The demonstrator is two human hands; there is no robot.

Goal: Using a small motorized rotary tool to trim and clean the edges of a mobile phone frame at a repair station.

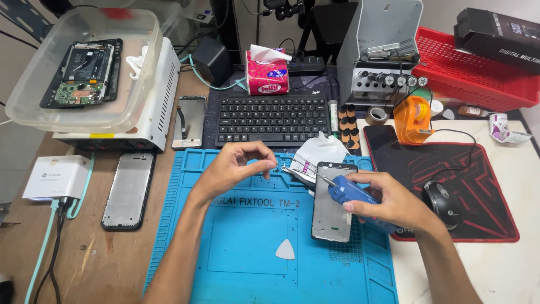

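Observation:
My right hand grips a blue-handled screwdriver, its thin metal tip pointing up-left over the top of a phone frame that lies flat on the blue work mat. My left hand hovers above the mat's upper edge with thumb and forefinger pinched together; something tiny may be between them, but I cannot make it out. Metal tweezers and a crumpled white wrapper lie between my hands. A white triangular pick rests on the mat nearer me.
A black keyboard sits behind the mat, a tissue pack beyond it. Left: a second phone frame, a white heating plate under a clear tub holding an opened phone. Right: mouse on a red-black pad, orange tape dispenser, red basket.

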